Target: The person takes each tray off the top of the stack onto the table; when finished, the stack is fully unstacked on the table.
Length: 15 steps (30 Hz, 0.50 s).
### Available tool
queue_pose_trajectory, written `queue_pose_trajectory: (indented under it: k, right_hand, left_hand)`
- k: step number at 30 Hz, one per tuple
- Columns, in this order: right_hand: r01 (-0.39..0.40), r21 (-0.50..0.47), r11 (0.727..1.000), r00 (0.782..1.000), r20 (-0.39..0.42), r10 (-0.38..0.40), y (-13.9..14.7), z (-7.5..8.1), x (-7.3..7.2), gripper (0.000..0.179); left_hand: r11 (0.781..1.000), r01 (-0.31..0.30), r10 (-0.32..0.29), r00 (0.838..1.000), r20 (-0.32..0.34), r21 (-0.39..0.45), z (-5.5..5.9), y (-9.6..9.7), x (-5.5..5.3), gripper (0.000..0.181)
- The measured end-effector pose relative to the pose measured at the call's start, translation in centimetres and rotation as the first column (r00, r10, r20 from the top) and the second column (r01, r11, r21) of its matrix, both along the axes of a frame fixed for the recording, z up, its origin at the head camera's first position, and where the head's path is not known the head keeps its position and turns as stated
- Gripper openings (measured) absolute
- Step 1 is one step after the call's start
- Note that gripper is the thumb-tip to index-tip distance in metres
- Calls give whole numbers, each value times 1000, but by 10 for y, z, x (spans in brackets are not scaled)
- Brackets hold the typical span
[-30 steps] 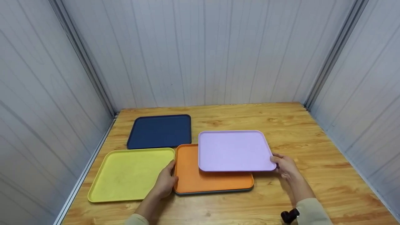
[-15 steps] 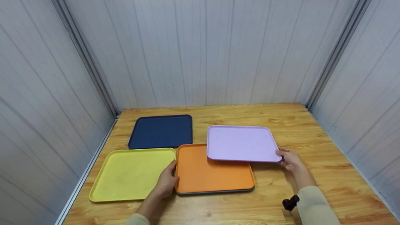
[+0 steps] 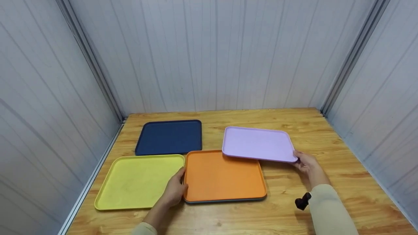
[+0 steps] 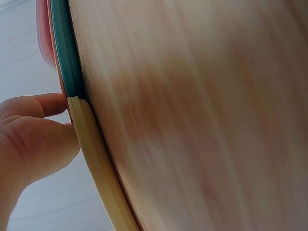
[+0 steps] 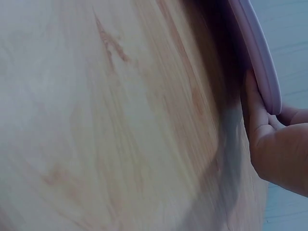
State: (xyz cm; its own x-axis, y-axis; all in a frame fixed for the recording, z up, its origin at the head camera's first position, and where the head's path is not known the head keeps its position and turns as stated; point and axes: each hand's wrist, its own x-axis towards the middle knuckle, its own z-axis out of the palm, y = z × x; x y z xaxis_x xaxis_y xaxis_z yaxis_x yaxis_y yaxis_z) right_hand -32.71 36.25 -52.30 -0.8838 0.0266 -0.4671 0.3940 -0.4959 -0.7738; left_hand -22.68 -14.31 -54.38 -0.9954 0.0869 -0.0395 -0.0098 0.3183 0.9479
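Observation:
At the front right corner of a lilac tray (image 3: 259, 143), my right hand (image 3: 308, 166) pinches the rim, thumb above and fingers beneath. That lilac tray (image 5: 262, 62) is raised off the wood in the right wrist view, its near left corner overlapping the orange tray (image 3: 225, 179). Beneath the orange tray sits a teal tray (image 4: 67, 53), mostly hidden. My left hand (image 3: 173, 191) rests at the orange tray's left edge, over the right rim of the yellow tray (image 3: 140, 182), with fingers and thumb touching that edge.
A navy tray (image 3: 169, 137) lies behind the yellow one at the back left. The wooden table (image 3: 241, 218) is bounded by white panel walls (image 3: 209, 58) at the back and both sides. A dark device (image 3: 302, 201) is by the right sleeve.
My right hand has carried the lilac tray back and to the right, tilting it a little and uncovering more of the orange tray. The left hand has stayed put.

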Motion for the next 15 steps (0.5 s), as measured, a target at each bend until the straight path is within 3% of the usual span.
queue_pose_trajectory:
  k: [3,7,10,13,15]
  right_hand:
    - [45,-147,988,999,35,-41,3,-3,-3,10]
    - [156,-335,929,985,118,-123,6,-7,-5,13]
    - [189,-429,883,981,131,-147,6,-9,-7,41]
    - [143,-449,882,989,88,-116,5,-11,-8,63]
    - [118,-458,881,993,67,-98,5,-13,-8,66]
  left_hand:
    - [1000,9,-9,1000,2,11,0,0,1,74]
    - [1000,15,-15,1000,4,9,-1,0,1,76]
    - [1000,6,-6,1000,6,-6,-2,-1,0,75]
    - [1000,-3,3,1000,14,-13,-2,-2,-2,75]
    - [1000,-3,3,1000,16,-17,-3,-2,-2,76]
